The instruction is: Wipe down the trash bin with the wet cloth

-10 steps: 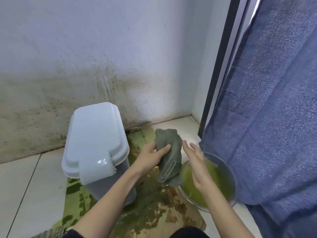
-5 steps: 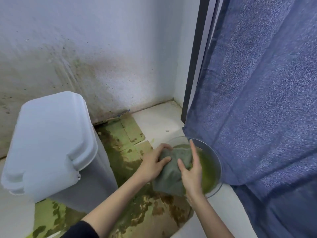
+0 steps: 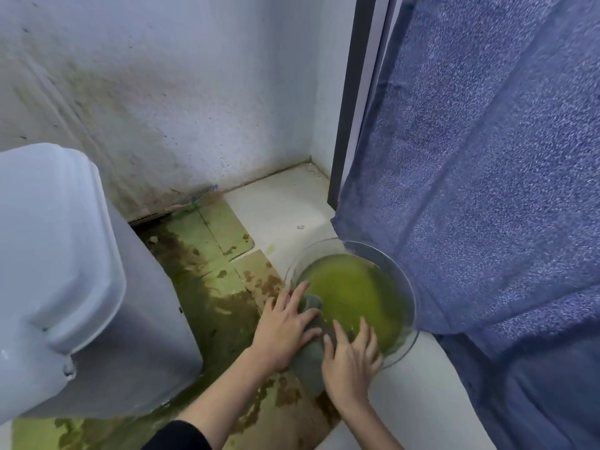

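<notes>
Risks, as judged:
- Spill over the bowl rim: liquid level high, near edge crowded by 2 hands and a cloth, further pressing likely to slop green liquid onto the floor tiles.
- Tipping of the bowl: downward load concentrated at the near rim, curtain touching or overlapping the far side; exact contact not determinable.
- Wetting of the curtain hem from any splash, given its closeness to the bowl.
- Dripping across the floor on transfer to the bin if cloth lifted unwrung; stained mat already lying between bowl and bin.
- Smearing rather than cleaning: liquid murky green, likely to leave residue on the pale bin.

Containers:
- 1 clear bowl on the floor, holding cloudy yellow-green liquid; grey cloth draped over the near rim, part in the bowl, part hanging outside.
- 1 trash bin, pale grey, lid closed, standing on the mat at left, well apart from the bowl; contents not visible.

Hands:
- Left hand: fingers spread, laid flat on the cloth at the rim, pressing.
- Right hand: fingers spread, pressing the cloth beside the liquid; fingertips at the liquid's edge.
- No grip around the cloth evident on either side.

Status: wetting stage; bin not yet touched.
</notes>
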The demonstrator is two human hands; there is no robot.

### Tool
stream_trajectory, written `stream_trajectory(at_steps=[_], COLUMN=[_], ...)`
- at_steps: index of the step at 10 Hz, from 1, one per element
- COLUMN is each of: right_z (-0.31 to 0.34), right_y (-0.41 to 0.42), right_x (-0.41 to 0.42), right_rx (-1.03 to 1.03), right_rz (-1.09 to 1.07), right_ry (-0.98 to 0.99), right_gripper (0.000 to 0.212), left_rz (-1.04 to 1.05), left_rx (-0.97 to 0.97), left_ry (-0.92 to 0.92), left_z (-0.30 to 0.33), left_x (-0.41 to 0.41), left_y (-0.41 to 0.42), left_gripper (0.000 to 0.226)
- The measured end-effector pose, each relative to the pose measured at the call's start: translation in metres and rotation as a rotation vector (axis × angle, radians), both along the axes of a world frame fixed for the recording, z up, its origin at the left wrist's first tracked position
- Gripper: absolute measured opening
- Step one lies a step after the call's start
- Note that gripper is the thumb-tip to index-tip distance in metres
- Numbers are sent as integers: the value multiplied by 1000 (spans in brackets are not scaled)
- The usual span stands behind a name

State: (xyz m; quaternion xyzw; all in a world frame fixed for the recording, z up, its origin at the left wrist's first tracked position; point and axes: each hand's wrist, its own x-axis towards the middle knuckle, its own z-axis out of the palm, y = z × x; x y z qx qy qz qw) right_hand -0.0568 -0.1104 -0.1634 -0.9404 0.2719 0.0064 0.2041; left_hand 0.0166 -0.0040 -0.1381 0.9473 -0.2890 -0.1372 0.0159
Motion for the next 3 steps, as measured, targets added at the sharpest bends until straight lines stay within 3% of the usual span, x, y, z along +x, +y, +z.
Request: stream_trajectory(at_steps=[1, 2, 3], right_z=[0, 26, 70], right_y=[1, 4, -1], right_x=[-5, -6, 7], right_rx=[56, 138, 178], right_rz=[119, 180, 204], right_ry=[183, 196, 51], right_gripper=[53, 86, 81], left_rz=[-75, -38, 45], left_rx=[64, 48, -10], left_ry=[50, 76, -1], left_z=[5, 24, 65], left_x=[-6, -9, -9], left_y=[4, 11, 10], left_gripper=[88, 99, 73])
